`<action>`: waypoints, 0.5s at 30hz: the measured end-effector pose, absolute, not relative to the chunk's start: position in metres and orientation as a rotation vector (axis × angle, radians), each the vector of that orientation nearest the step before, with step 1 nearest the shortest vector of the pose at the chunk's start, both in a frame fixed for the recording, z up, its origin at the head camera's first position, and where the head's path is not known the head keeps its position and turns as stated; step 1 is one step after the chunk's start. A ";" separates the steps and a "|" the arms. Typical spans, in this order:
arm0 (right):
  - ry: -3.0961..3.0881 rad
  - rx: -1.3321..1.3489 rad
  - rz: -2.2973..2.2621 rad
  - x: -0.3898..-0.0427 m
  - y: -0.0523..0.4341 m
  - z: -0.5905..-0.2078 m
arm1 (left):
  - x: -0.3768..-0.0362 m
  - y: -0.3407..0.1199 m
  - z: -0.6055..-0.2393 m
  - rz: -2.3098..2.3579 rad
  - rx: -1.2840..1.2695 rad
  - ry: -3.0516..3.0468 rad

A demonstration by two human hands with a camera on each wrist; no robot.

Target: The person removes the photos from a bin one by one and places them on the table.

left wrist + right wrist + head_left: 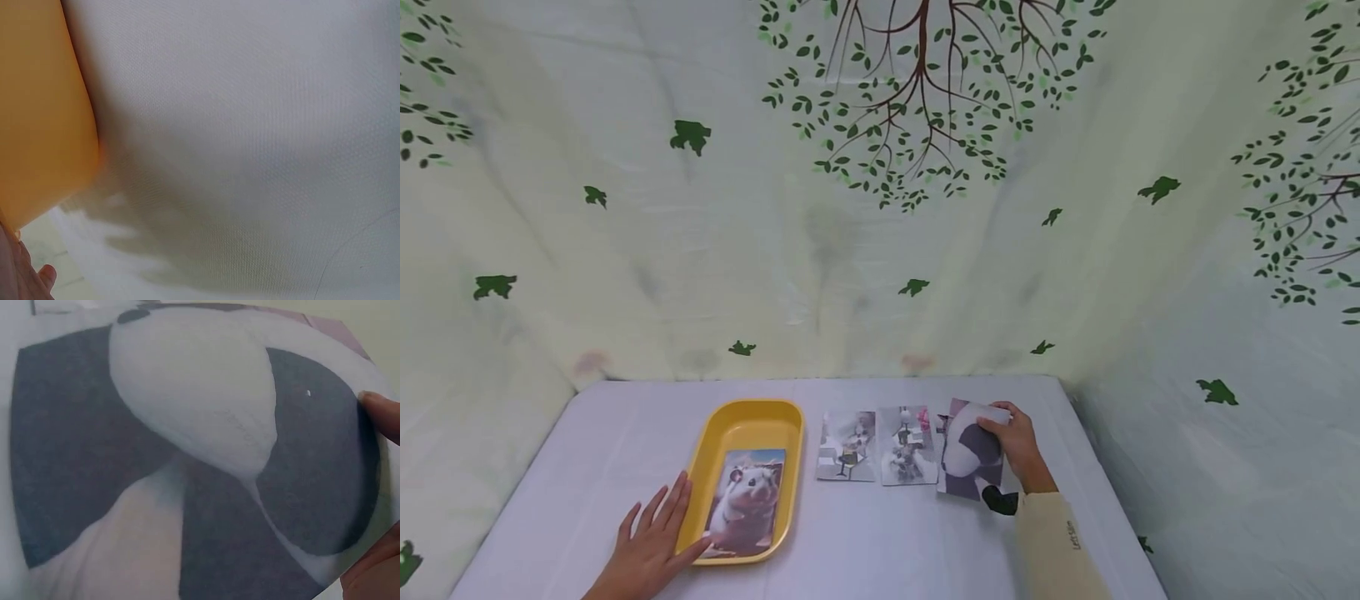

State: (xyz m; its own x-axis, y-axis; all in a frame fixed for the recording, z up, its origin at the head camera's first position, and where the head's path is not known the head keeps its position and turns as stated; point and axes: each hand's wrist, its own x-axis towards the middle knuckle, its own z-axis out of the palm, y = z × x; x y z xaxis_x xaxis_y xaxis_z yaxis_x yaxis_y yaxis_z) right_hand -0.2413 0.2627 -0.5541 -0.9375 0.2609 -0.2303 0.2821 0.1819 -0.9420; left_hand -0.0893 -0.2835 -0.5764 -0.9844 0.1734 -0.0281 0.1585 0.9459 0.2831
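Observation:
A yellow tray (797, 433) lies on the table, with a picture card of a hamster (747, 504) inside it. My left hand (651, 533) rests at the tray's left side with fingers spread, the thumb reaching over the near rim. In the left wrist view the tray's wall (44, 112) fills the left edge, and only a bit of the hand (25, 272) shows. My right hand (1018, 446) pinches the upper right of a picture card (966, 462) with dark and pale shapes. Up close, that card (194, 400) fills the right wrist view, the thumb on its face.
Two more picture cards, the left one (847, 446) and the right one (908, 446), lie side by side between the tray and the held card. A white cloth (865, 550) covers the table. A pale curtain (820, 275) with printed leaves hangs behind it.

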 end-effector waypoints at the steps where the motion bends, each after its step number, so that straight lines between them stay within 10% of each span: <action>1: 2.415 0.561 -1.909 -0.241 0.270 -0.554 | -0.089 -0.284 -0.576 0.435 0.260 3.048; 15: 2.531 0.691 -1.676 -0.244 0.350 -0.558 | -0.091 -0.284 -0.577 0.420 0.241 3.022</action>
